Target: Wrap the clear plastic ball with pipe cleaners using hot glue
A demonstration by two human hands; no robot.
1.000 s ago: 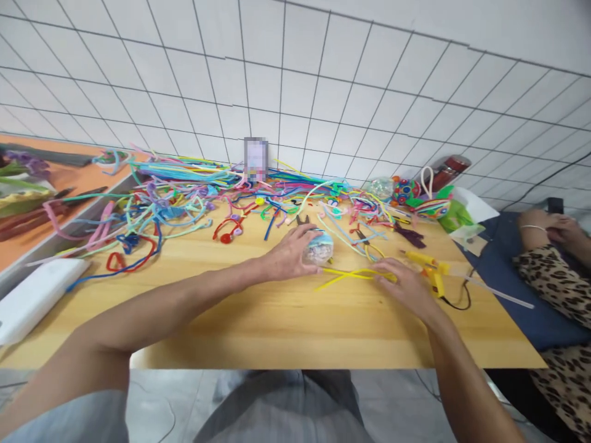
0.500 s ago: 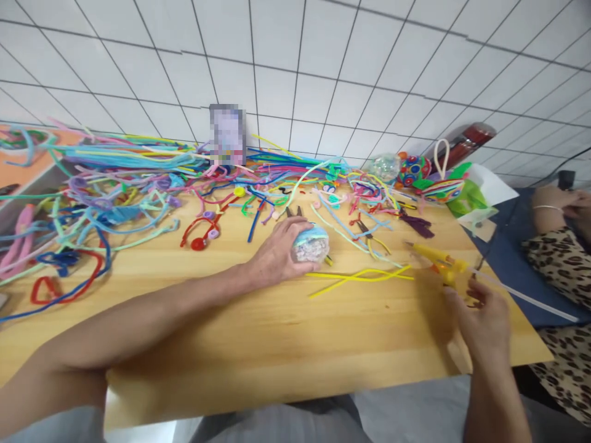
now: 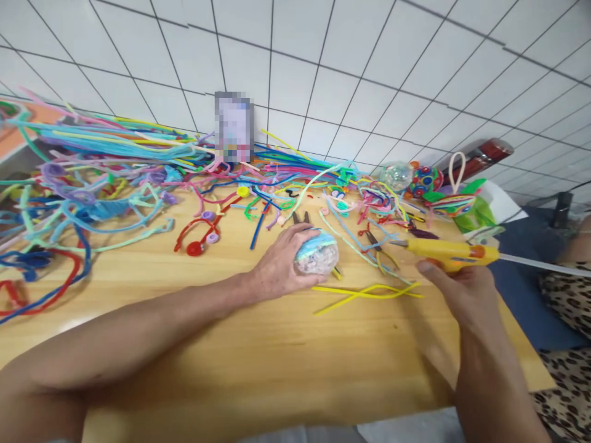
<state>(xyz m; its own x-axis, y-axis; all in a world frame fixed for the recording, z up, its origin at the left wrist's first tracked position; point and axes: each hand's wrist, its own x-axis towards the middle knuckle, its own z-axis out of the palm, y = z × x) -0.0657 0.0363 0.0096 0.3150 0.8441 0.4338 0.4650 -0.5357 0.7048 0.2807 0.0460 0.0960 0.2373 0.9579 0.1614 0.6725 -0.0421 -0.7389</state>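
My left hand [image 3: 281, 261] is closed around a ball [image 3: 318, 253] near the middle of the table. Blue and pale green strips cover the ball's upper part, and its lower part is clear and glittery. In my right hand [image 3: 462, 289] is a yellow glue gun [image 3: 452, 252], held above the table's right side with its nozzle pointing left. A white glue stick [image 3: 535, 263] sticks out of its back end. Yellow pipe cleaners [image 3: 364, 292] lie crossed between my hands. Pliers [image 3: 302, 218] lie partly hidden behind my left hand.
Heaps of coloured pipe cleaners [image 3: 111, 147] run along the wall. A second pair of pliers [image 3: 381, 252] lies near the glue gun's nozzle. Further back stand a clear ball [image 3: 397, 175], a decorated ball [image 3: 425, 181] and a propped phone-like panel [image 3: 233, 126]. A person's leopard-print sleeve [image 3: 563, 301] shows at right.
My right hand has raised the glue gun off the table area and turned it level, nozzle leftward. My left hand still holds the ball. The view has tilted and shifted slightly.
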